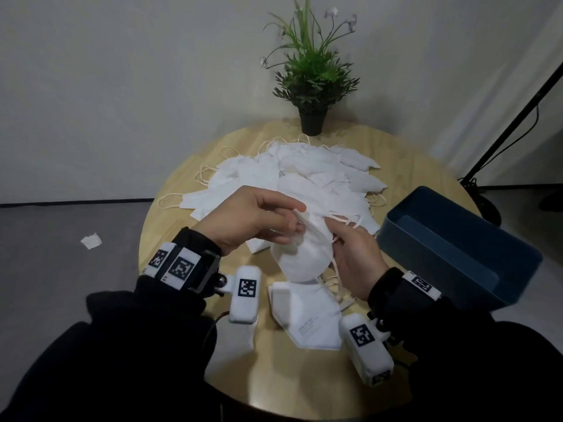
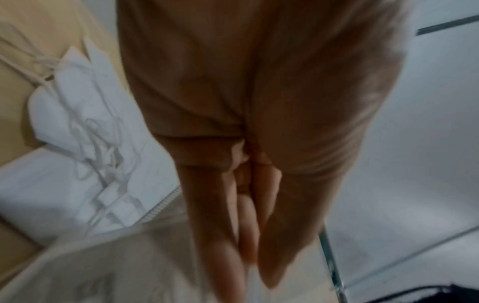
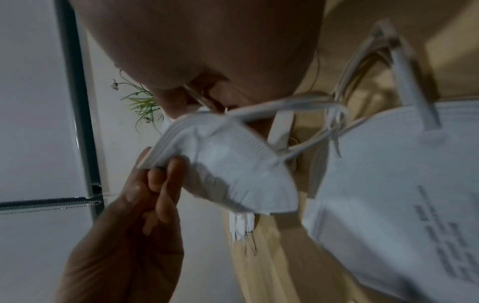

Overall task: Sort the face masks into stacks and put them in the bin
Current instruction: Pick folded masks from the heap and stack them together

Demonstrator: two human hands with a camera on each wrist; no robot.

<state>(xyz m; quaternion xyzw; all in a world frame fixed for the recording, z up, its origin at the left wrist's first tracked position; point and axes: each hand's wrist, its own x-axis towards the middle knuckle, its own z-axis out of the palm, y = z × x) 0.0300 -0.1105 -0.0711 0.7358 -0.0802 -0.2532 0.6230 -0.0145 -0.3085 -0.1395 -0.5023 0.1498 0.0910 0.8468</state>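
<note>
Above the table's near middle I hold one white folded face mask (image 1: 300, 260) in both hands. My left hand (image 1: 292, 222) pinches its upper edge, which the right wrist view shows as fingers (image 3: 166, 176) curled round the mask (image 3: 233, 170). My right hand (image 1: 333, 231) grips it from the right, with the ear loops (image 3: 285, 104) running into that hand. A flat stack of masks (image 1: 310, 318) with printed text lies below my hands. A loose pile of masks (image 1: 289, 175) covers the table's middle. The dark blue bin (image 1: 457, 248) stands at the right, with nothing showing inside.
The round wooden table (image 1: 411, 166) carries a potted plant (image 1: 313, 86) at its far edge. A dark stand and cables (image 1: 518, 117) rise at the right by the wall. A white scrap (image 1: 90, 240) lies on the grey floor at the left.
</note>
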